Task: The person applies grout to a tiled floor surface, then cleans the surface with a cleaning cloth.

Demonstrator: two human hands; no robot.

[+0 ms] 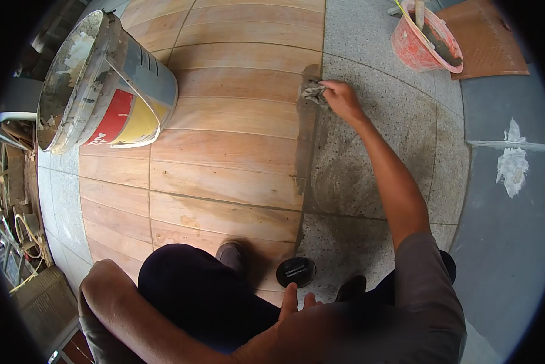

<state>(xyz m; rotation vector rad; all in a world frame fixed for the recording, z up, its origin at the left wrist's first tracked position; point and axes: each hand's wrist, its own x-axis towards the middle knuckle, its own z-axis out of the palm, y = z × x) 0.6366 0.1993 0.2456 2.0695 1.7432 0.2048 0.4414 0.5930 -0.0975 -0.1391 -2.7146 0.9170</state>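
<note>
Left hand [284, 321] partly blurred

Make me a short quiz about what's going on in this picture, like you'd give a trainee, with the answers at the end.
1. What is the right hand holding?
A) a trowel
B) a crumpled grey cloth
C) a bucket handle

2. True or false: dark grey material lies inside the pink basin.

3. Fill in the blank: the cloth is at a dark strip where the wood-look flooring meets the ____ flooring.

Key:
1. B
2. True
3. speckled grey
</note>
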